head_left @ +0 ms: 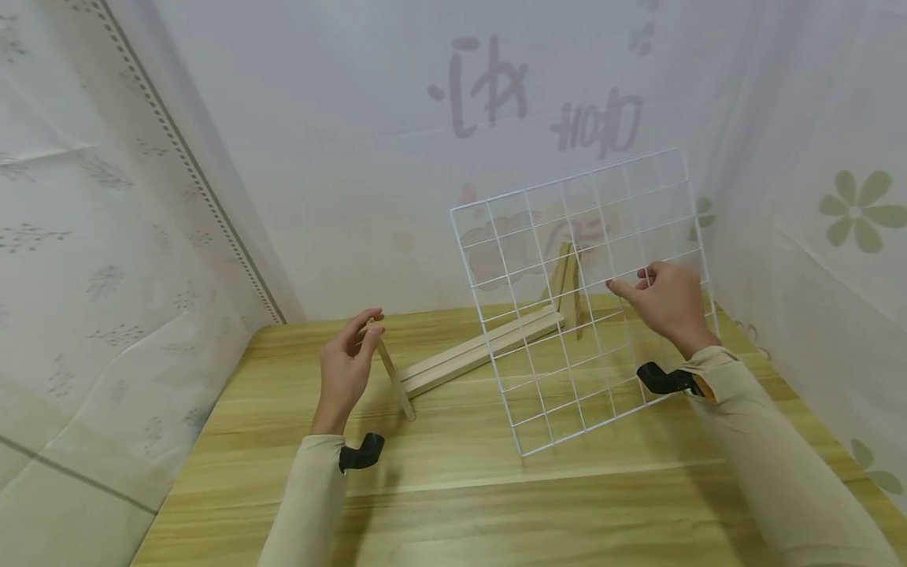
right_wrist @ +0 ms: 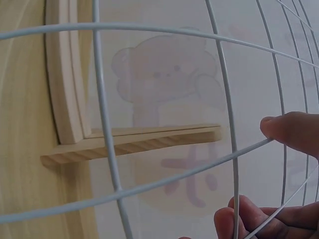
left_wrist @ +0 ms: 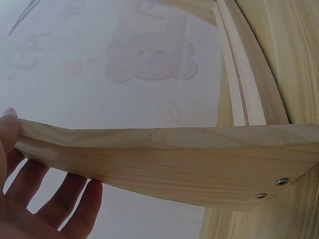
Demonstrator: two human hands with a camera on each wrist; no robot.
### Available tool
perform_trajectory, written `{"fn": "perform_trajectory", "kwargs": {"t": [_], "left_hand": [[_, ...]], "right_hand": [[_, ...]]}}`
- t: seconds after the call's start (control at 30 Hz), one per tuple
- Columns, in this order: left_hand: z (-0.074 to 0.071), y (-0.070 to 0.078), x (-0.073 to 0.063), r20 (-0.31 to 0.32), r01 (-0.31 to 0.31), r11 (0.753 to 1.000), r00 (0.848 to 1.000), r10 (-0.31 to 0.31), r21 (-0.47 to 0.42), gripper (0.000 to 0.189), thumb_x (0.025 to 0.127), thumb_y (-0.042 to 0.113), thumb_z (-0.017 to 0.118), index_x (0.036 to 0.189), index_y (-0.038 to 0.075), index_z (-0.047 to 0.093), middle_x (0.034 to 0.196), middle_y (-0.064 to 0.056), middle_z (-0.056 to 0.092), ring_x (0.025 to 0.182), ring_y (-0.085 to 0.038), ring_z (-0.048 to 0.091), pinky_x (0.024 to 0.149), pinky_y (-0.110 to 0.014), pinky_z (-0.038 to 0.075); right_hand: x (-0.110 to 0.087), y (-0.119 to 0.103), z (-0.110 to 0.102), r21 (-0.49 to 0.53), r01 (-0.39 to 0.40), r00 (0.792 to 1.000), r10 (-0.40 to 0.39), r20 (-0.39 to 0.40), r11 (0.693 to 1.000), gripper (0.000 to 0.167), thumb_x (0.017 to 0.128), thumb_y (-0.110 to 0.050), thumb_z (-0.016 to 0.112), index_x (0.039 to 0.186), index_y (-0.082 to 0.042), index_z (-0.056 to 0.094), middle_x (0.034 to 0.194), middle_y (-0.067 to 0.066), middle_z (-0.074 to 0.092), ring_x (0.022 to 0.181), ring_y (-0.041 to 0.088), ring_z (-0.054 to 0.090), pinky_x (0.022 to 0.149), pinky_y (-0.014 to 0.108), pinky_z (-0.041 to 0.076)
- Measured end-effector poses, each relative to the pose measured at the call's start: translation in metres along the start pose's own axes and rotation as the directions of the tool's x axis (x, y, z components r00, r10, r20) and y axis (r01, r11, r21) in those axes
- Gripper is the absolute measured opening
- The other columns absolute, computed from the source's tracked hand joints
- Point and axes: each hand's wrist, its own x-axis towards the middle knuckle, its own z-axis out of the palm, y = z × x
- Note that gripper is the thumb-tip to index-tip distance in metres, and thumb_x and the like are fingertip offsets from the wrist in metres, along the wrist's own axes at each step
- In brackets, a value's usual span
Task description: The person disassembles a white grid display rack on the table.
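Observation:
My left hand [head_left: 345, 370] holds the upper end of an upright wooden side board [head_left: 394, 374], thumb on one side and fingers on the other. In the left wrist view, two metal screws [left_wrist: 282, 182] sit in the board's lower end. A grooved wooden crossbar [head_left: 489, 346] runs from this board to a second wooden side board [head_left: 564, 276] at the back right. My right hand [head_left: 666, 303] grips a white wire grid panel [head_left: 484, 323] with thumb and fingers around its wires. The grid is tilted and overlaps the crossbar's right part in the head view.
The wooden frame stands on a wood-grain table [head_left: 453, 504]. Behind the table hangs a pale curtain [head_left: 340, 197] with printed writing and a bear figure. Patterned cloth walls [head_left: 85, 260] close off both sides. A black wrist mount [head_left: 361, 452] sits at each cuff.

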Motion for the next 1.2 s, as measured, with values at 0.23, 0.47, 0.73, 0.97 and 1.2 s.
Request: {"fn": "perform_trajectory", "kwargs": {"t": [0.23,0.47,0.73,0.97,1.2], "left_hand": [[0.000,-0.002,0.001,0.007,0.035,0.999,0.999,-0.034,-0.017,0.032,0.104,0.017,0.057,0.133,0.009,0.064,0.134,-0.012,0.067,0.102,0.011,0.062,0.087,-0.004,0.048],[0.000,0.000,0.001,-0.001,0.044,0.999,0.999,-0.044,-0.012,0.031,0.104,0.017,0.056,0.133,0.009,0.065,0.133,-0.012,0.067,0.114,-0.019,0.069,0.087,-0.004,0.048],[0.003,0.000,0.001,-0.008,0.052,0.999,0.999,-0.052,-0.016,0.030,0.104,0.016,0.057,0.132,0.009,0.065,0.131,-0.013,0.068,0.115,-0.025,0.068,0.086,-0.004,0.048],[0.003,0.000,0.001,-0.006,0.040,0.999,0.999,-0.040,-0.035,0.030,0.103,0.015,0.056,0.131,0.006,0.065,0.132,-0.016,0.067,0.117,-0.035,0.067,0.086,-0.003,0.048],[0.003,-0.001,0.001,-0.009,0.041,0.998,0.999,-0.041,-0.037,0.030,0.103,0.016,0.057,0.130,0.007,0.065,0.133,-0.015,0.067,0.105,0.000,0.068,0.087,-0.004,0.048]], "right_hand": [[-0.013,0.015,0.004,-0.040,0.006,0.997,-0.003,0.079,0.999,0.057,0.090,-0.045,0.070,0.096,0.012,0.069,0.092,0.029,0.073,0.079,0.039,0.069,0.067,0.042,0.052],[-0.021,0.027,0.008,-0.077,0.017,0.989,-0.006,0.146,0.997,0.051,0.090,-0.043,0.070,0.082,0.008,0.071,0.082,0.026,0.071,0.067,0.030,0.063,0.062,0.036,0.049],[-0.034,0.038,0.009,-0.098,0.000,0.982,0.018,0.186,0.995,0.061,0.090,-0.048,0.069,0.051,-0.017,0.034,0.043,-0.005,0.037,0.043,0.014,0.037,0.048,0.027,0.028],[-0.045,0.049,0.013,-0.103,-0.013,0.977,0.035,0.209,0.995,0.061,0.088,-0.047,0.071,0.049,-0.016,0.036,0.041,-0.006,0.040,0.041,0.012,0.038,0.044,0.024,0.026],[-0.052,0.058,0.014,-0.144,0.006,0.970,0.030,0.243,0.990,0.061,0.089,-0.049,0.069,0.050,-0.017,0.034,0.044,-0.008,0.032,0.045,0.010,0.029,0.045,0.024,0.025]]}}
